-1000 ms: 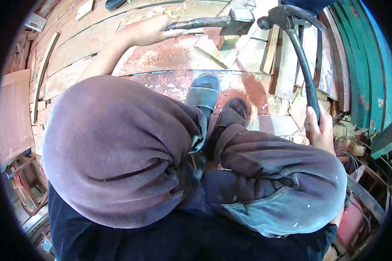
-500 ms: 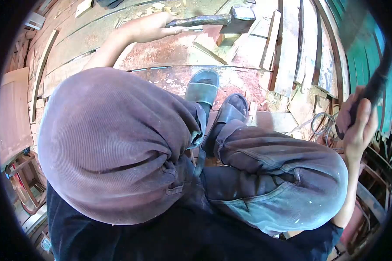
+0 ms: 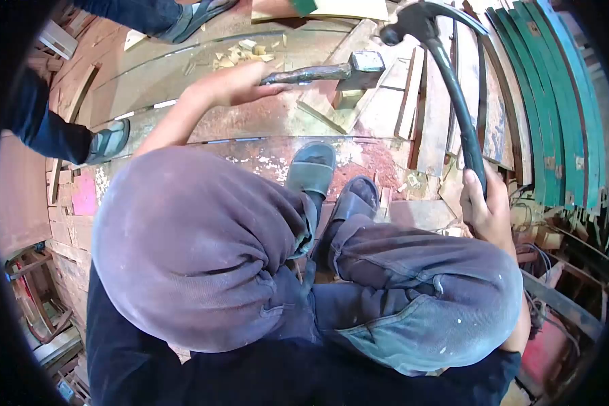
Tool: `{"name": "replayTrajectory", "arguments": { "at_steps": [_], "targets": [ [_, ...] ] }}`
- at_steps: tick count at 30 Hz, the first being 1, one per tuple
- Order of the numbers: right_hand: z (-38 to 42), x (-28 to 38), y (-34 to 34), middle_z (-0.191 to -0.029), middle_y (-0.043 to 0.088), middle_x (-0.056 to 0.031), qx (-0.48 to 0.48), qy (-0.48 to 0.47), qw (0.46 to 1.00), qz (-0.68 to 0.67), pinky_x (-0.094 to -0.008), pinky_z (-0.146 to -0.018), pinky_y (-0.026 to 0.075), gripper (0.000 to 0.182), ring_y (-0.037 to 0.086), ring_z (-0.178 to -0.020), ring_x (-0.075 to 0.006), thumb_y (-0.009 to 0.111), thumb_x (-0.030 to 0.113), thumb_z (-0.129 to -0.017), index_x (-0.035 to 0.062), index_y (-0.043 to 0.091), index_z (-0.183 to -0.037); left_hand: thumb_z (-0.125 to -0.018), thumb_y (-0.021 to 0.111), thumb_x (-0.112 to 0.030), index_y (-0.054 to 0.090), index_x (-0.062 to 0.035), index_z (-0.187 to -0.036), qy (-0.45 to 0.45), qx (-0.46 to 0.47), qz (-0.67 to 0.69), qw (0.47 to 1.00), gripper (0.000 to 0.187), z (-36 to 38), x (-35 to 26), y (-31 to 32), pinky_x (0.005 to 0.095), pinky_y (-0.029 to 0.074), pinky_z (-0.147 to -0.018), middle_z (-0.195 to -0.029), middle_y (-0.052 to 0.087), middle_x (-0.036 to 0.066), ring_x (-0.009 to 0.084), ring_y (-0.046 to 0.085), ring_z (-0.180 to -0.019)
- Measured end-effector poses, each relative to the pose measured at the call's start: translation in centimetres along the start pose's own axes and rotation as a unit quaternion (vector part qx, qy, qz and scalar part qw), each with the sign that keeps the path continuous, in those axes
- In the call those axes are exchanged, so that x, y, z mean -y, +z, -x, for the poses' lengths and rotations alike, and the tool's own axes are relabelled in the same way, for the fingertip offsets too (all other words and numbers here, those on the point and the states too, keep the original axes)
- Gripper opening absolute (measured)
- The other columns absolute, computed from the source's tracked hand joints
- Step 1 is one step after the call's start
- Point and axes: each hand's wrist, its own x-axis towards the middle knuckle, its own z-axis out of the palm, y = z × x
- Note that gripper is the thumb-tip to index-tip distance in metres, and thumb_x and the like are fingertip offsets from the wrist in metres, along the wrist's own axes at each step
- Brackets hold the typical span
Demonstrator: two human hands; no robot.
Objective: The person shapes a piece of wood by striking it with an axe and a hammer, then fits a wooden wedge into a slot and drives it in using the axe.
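Observation:
My left hand (image 3: 240,84) is closed round the dark handle of a heavy-headed hammer (image 3: 367,62), which lies level with its metal head over a small wooden block (image 3: 347,99). On the right, my right hand (image 3: 486,203) grips the lower handle of a claw hammer (image 3: 453,81). That hammer stands raised, its claw head at the top right of the view. Beneath the block, pale boards rest on the floor. Wood chips (image 3: 243,53) are scattered just beyond my left hand.
Another person's legs (image 3: 61,132) and sandals (image 3: 108,141) are at the upper left. Long planks (image 3: 440,115) and green slatted boards (image 3: 555,108) lie at the right. My sandalled feet (image 3: 311,168) are in the middle. Scrap and cables fill the lower right.
My right hand and the claw hammer have swung inward from the right edge. The other person's legs have come into view at the upper left. My left hand still holds its hammer.

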Motion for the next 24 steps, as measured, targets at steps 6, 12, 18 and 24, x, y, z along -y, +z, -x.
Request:
{"name": "replayTrajectory", "arguments": {
  "at_steps": [6,12,18,24],
  "targets": [
    [1.9,-4.8,1.3,-0.058,0.043,0.0042,-0.049,0.054,0.995,-0.070,-0.0225,-0.044,0.029,0.022,0.038,-0.048,-0.0033,0.051,0.024,-0.101,0.0027,0.055,-0.096,-0.096,0.055,-0.038,0.064,-0.0016,-0.102,0.032,-0.015,0.015,0.999,0.038,-0.4,0.5,0.2,0.0414,0.048,-0.067,-0.081,0.065,0.020,0.0331,0.061,-0.073],
    [3.5,-7.9,2.4,-0.053,0.042,0.0049,-0.029,0.132,0.983,-0.124,-0.0236,-0.040,0.026,0.030,0.036,-0.043,-0.0040,0.054,0.032,-0.099,0.0060,0.051,-0.086,-0.095,0.056,-0.040,0.065,-0.0044,-0.106,0.037,-0.011,0.014,0.999,0.038,-0.3,0.3,0.0,0.0418,0.049,-0.068,-0.083,0.065,0.020,0.0336,0.062,-0.075],
    [4.2,-9.1,3.2,-0.055,0.046,0.0022,-0.005,0.121,0.986,-0.117,-0.0260,-0.043,0.028,0.037,0.040,-0.046,-0.0062,0.053,0.040,-0.098,0.0064,0.050,-0.084,-0.096,0.056,-0.040,0.065,-0.0064,-0.109,0.029,0.000,0.020,0.999,0.038,-0.4,0.7,0.4,0.0416,0.049,-0.070,-0.084,0.066,0.019,0.0333,0.063,-0.077],
    [5.5,-15.2,7.1,-0.055,0.046,0.0024,-0.046,0.138,0.980,-0.139,-0.0269,-0.043,0.029,0.042,0.041,-0.048,-0.0066,0.057,0.046,-0.095,0.0066,0.051,-0.081,-0.096,0.055,-0.039,0.066,-0.0082,-0.109,0.036,-0.003,0.044,0.998,0.035,0.0,0.2,0.1,0.0413,0.049,-0.071,-0.085,0.066,0.019,0.0336,0.062,-0.078]
  ]
}}
